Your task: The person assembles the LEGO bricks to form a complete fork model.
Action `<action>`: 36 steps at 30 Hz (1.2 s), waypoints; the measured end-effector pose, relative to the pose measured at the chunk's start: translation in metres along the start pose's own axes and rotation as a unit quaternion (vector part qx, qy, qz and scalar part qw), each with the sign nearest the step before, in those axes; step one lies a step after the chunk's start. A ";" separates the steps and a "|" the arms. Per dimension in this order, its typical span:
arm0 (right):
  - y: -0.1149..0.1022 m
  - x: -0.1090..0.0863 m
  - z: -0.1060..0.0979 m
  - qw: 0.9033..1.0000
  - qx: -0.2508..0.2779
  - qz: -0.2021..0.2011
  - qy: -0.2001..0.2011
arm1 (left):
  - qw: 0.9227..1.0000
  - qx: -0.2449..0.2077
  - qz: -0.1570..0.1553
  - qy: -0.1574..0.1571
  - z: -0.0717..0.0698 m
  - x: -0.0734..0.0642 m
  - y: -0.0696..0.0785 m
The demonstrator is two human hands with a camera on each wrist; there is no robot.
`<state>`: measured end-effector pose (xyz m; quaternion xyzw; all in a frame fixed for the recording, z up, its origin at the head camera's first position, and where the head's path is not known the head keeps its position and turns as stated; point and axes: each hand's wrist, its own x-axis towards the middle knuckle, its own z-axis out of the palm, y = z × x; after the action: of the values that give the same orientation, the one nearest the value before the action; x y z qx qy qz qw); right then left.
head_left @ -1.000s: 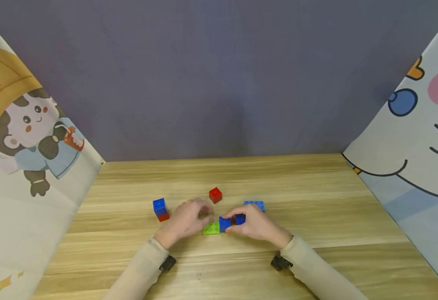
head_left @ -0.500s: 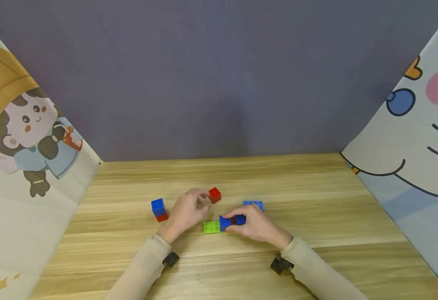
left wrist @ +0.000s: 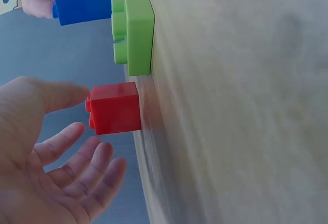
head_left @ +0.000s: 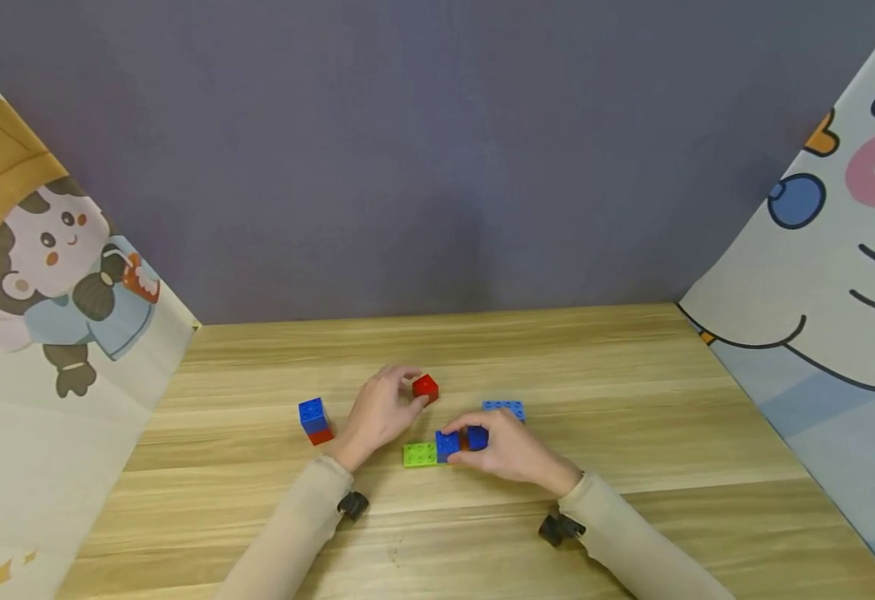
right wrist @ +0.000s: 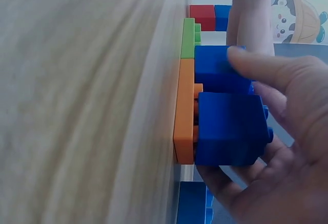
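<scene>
My left hand (head_left: pixel 377 414) reaches around a red toy building block (head_left: pixel 426 387), thumb and fingers apart. In the left wrist view the thumb lies close to the red block's (left wrist: pixel 117 108) studded end and the fingers are spread below it; contact is unclear. With thumb and forefinger, my right hand (head_left: pixel 514 448) pinches a blue building block (head_left: pixel 447 447) on an orange plate brick (right wrist: pixel 184 111). A second blue block (right wrist: pixel 230 129) sits on the same orange brick, under the right palm. A lime green plate brick (head_left: pixel 419 454) adjoins the orange one's left end.
A blue block on a red block forms a small stack (head_left: pixel 312 417) left of the left hand. Behind the right hand lies a lighter blue plate brick (head_left: pixel 503 407), partly hidden. The wooden table (head_left: pixel 437 533) ends at a grey back panel (head_left: pixel 437 167).
My left hand has moved away from the green brick, up and right to the red block. The right hand stays at the blue block. The view has shifted slightly.
</scene>
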<state>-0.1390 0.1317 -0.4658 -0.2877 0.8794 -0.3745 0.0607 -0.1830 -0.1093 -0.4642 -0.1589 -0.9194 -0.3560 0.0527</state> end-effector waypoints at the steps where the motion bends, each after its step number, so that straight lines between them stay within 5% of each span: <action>1: 0.000 0.000 0.000 1.000 0.003 0.003 0.001 | 1.000 0.001 0.000 -0.002 0.001 0.001 0.000; 19: 0.001 0.004 -0.002 0.999 0.044 0.029 0.008 | 1.000 -0.001 -0.012 -0.027 0.006 0.013 -0.005; 36: 0.002 0.003 -0.004 0.998 0.055 0.033 0.005 | 0.999 -0.022 -0.009 -0.033 0.002 0.009 -0.002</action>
<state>-0.1436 0.1339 -0.4641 -0.2533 0.8668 -0.4211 0.0844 -0.1916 -0.1070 -0.4649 -0.1638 -0.9139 -0.3712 0.0153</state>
